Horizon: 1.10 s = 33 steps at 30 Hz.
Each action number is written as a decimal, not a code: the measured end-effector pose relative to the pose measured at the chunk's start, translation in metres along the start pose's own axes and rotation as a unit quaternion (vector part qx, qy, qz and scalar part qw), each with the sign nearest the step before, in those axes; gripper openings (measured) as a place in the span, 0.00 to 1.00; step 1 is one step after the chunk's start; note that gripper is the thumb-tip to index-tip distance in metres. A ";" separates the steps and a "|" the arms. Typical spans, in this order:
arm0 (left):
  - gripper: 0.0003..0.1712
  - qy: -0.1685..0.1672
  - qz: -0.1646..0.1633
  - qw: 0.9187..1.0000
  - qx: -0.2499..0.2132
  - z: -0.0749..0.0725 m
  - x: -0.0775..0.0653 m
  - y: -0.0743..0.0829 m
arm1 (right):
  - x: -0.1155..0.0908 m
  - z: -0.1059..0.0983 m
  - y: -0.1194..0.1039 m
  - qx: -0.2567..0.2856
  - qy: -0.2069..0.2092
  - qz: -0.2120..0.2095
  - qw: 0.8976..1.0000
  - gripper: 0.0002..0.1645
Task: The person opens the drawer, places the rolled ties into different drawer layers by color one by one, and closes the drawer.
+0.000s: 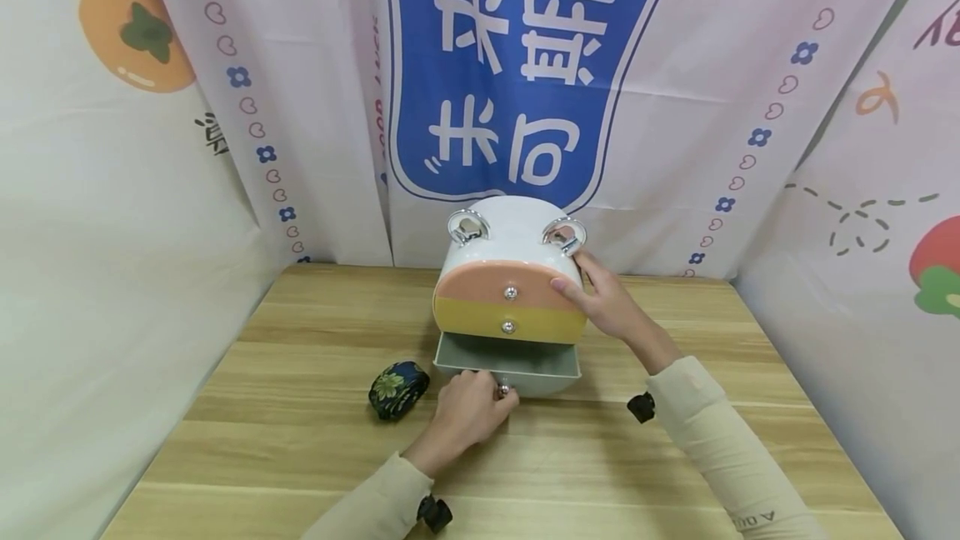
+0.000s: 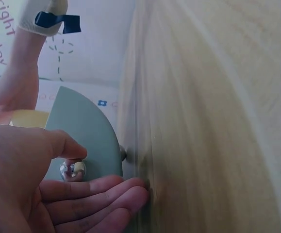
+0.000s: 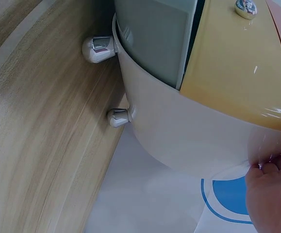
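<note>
A small white drawer cabinet (image 1: 517, 227) stands on the table with two silver ring-shaped ears on top. Its coral drawer front (image 1: 480, 280) and yellow drawer front (image 1: 472, 317) are closed, while the bottom green drawer (image 1: 540, 382) is pulled out. My left hand (image 1: 468, 407) pinches the silver knob (image 2: 73, 171) of that green drawer between thumb and index finger; the other fingers extend below it. With the thumb on the front and fingers along the side, my right hand (image 1: 611, 302) grips the cabinet's upper right. Inside the green drawer I see no object.
A rolled dark floral strap or tie (image 1: 397, 390) lies on the wooden table (image 1: 300, 357), left of the cabinet. Short silver feet (image 3: 118, 117) hold the cabinet off the tabletop. Printed cloth (image 1: 315, 107) hangs behind and at both sides.
</note>
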State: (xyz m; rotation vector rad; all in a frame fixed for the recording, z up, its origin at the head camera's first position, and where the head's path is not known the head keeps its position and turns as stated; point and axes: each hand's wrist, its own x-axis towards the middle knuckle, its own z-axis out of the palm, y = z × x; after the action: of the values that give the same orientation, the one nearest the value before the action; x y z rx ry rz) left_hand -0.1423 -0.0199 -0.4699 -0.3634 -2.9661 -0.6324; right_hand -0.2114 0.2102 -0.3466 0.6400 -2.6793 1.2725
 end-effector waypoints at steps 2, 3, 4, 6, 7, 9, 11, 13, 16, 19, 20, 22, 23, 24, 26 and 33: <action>0.30 -0.004 0.003 1.000 0.001 -0.001 -0.003 0.001 | 0.000 0.000 0.001 0.001 0.000 -0.001 1.000 0.41; 0.30 -0.005 0.004 1.000 0.002 -0.002 -0.004 0.001 | 0.002 0.002 0.008 0.002 0.003 -0.003 1.000 0.41; 0.30 -0.006 0.007 1.000 0.003 -0.002 -0.006 0.001 | 0.004 0.003 0.014 0.001 0.005 -0.006 1.000 0.40; 0.30 -0.007 0.011 1.000 0.005 -0.003 -0.009 0.001 | 0.007 0.006 0.026 -0.002 0.011 -0.008 1.000 0.40; 0.30 -0.009 0.012 1.000 0.005 -0.003 -0.010 0.001 | 0.009 0.007 0.032 -0.003 0.012 -0.009 1.000 0.40; 0.30 -0.012 0.016 1.000 0.005 -0.003 -0.013 0.001 | 0.012 0.010 0.044 -0.002 0.016 -0.011 1.000 0.39; 0.30 -0.018 0.018 1.000 0.003 -0.004 -0.016 0.001 | 0.012 0.010 0.044 0.000 0.014 -0.008 1.000 0.40; 0.30 -0.021 0.020 1.000 0.003 -0.005 -0.018 0.002 | 0.012 0.010 0.045 0.003 0.014 -0.010 1.000 0.40; 0.30 -0.022 0.023 0.999 0.004 -0.005 -0.020 0.002 | 0.013 0.010 0.046 0.002 0.017 -0.015 1.000 0.39; 0.31 -0.022 0.024 0.999 0.006 -0.006 -0.021 0.001 | 0.013 0.011 0.046 -0.001 0.020 -0.019 1.000 0.39; 0.31 -0.023 0.023 0.999 0.005 -0.006 -0.022 0.001 | 0.013 0.011 0.046 -0.002 0.020 -0.020 1.000 0.39; 0.32 -0.026 0.022 0.999 0.005 -0.006 -0.022 0.001 | 0.013 0.011 0.047 -0.005 0.022 -0.022 1.000 0.38; 0.32 -0.027 0.020 0.999 0.005 -0.006 -0.023 0.001 | 0.013 0.011 0.046 -0.005 0.023 -0.023 0.999 0.38; 0.32 -0.029 0.019 0.999 0.003 -0.006 -0.023 0.001 | 0.013 0.012 0.046 -0.005 0.024 -0.024 0.999 0.38; 0.32 -0.032 0.014 0.999 -0.003 -0.006 -0.023 0.000 | 0.013 0.011 0.046 -0.004 0.026 -0.026 0.999 0.38; 0.33 -0.041 0.006 0.999 -0.019 -0.005 -0.024 -0.005 | 0.013 0.011 0.047 -0.010 0.032 -0.036 0.999 0.41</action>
State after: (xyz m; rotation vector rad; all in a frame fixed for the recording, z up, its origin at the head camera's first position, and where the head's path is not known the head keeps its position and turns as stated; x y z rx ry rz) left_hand -0.1200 -0.0321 -0.4704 -0.4189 -3.0315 -0.6891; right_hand -0.2419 0.2238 -0.3842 0.6751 -2.5906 1.2247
